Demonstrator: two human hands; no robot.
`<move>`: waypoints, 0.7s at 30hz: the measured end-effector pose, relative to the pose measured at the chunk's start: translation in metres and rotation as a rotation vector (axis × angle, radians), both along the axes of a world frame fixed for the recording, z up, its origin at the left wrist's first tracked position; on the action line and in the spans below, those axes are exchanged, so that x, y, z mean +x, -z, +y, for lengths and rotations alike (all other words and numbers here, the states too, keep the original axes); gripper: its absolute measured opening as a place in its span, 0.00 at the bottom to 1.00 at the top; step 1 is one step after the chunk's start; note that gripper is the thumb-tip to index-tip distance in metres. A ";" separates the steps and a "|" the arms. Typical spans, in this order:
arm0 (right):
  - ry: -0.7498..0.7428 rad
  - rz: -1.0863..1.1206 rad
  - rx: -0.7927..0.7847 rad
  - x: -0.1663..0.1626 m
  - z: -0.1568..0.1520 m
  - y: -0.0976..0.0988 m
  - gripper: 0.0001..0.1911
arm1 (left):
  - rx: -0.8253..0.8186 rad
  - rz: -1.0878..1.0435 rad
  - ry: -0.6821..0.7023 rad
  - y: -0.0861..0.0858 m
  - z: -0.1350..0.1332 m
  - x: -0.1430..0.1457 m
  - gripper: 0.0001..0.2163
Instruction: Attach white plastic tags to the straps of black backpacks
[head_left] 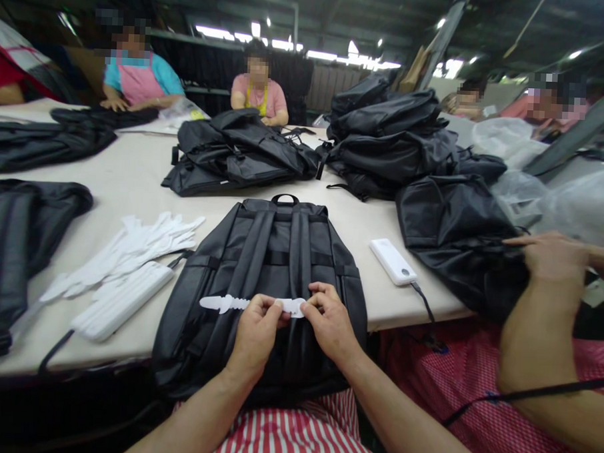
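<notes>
A black backpack [260, 271] lies in front of me with its shoulder straps facing up and its top loop pointing away. Above the straps I hold a white notched strip [218, 303], flat and pointed at its left end. My left hand [258, 331] pinches it near the middle between thumb and fingers. At the strip's right end, my right hand [330, 321] pinches it too. Left of the backpack lies a pile of similar white strips [135, 246], beside a white power strip [123, 302] with a black cord.
A white power bank [393, 262] with a cable sits to the right. Beyond it a co-worker's hand [551, 254] touches another black bag [452, 220]. Black backpacks [390, 137] are stacked at the back of the table [129, 165]. Several people sit around it.
</notes>
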State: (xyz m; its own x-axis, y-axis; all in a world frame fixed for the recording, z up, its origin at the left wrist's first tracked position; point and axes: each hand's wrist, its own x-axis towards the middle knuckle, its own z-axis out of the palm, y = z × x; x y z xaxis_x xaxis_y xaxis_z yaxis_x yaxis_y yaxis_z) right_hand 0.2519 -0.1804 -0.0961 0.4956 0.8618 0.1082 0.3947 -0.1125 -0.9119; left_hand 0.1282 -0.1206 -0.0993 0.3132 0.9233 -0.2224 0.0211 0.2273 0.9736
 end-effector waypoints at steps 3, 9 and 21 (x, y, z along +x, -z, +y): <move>0.003 0.036 -0.028 0.001 0.001 -0.001 0.08 | 0.034 0.017 0.012 0.001 0.000 0.001 0.10; 0.000 0.046 -0.044 0.002 0.003 -0.001 0.09 | -0.010 -0.009 -0.005 0.001 0.000 0.002 0.09; 0.004 -0.153 -0.114 0.002 0.003 -0.001 0.04 | -0.069 -0.079 -0.009 0.006 -0.002 0.000 0.09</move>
